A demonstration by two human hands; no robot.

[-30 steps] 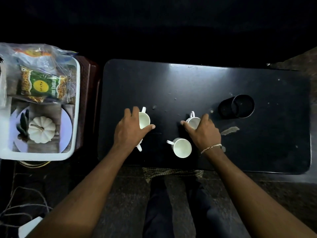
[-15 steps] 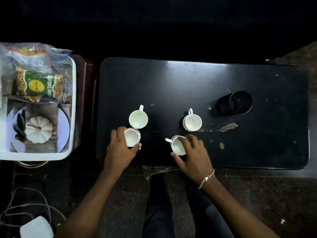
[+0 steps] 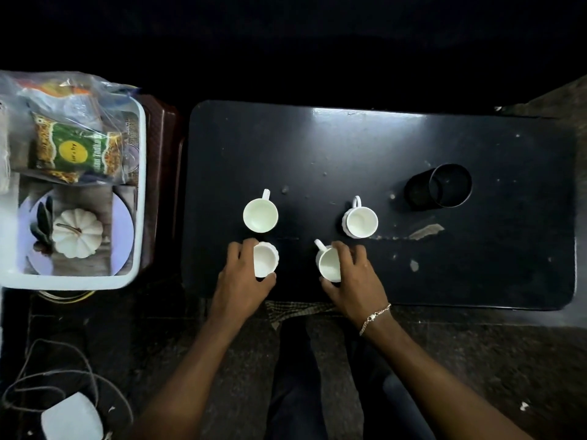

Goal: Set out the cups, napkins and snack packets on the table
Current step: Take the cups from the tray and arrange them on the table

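Observation:
Several white cups stand on the black table (image 3: 381, 147). The far left cup (image 3: 260, 215) and the far right cup (image 3: 361, 222) stand free, handles pointing away from me. My left hand (image 3: 243, 281) wraps the near left cup (image 3: 266, 260) from its left side. My right hand (image 3: 355, 277) grips the near right cup (image 3: 328, 265), whose handle points up and left. A green snack packet (image 3: 76, 150) lies in a clear bag inside the white tray (image 3: 139, 217) at the left. I see no napkins that I can identify.
A black cylindrical holder (image 3: 440, 187) lies on its side at the table's right. The tray, on a brown stand, also holds a plate with a white pumpkin (image 3: 77, 238). A white device with cables (image 3: 71, 419) lies on the floor. My legs are under the table's near edge.
Both hands left the far cups and moved back toward me, closing on the two near cups. Since half a second ago the hands have barely shifted.

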